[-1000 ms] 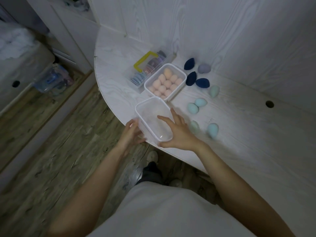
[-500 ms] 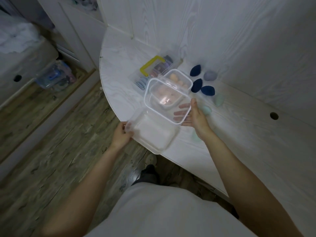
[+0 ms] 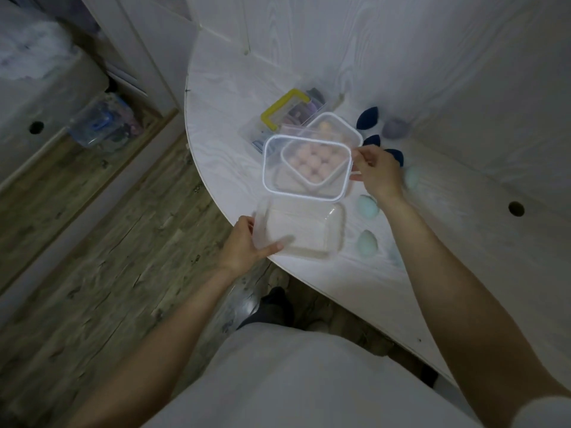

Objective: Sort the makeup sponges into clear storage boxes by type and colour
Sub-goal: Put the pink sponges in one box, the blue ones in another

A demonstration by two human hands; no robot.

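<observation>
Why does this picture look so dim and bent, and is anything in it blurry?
Head view: the light is low and grey, so colours look muted. The wide lens bows the table edge and the wall panels. The teal sponges are soft, and the one beside the right hand is smeared. The clear lid veils the pink sponges behind it.

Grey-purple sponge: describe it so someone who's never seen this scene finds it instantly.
Start at the white table and follow it back to where it meets the wall panel, right of the clear box of peach sponges. There a cluster of dark blue sponges lies; the grey-purple sponge sits just right of the farthest one. It is the only pale, rounded grey-purple piece; its neighbours are dark navy and the nearer ones mint green.
</observation>
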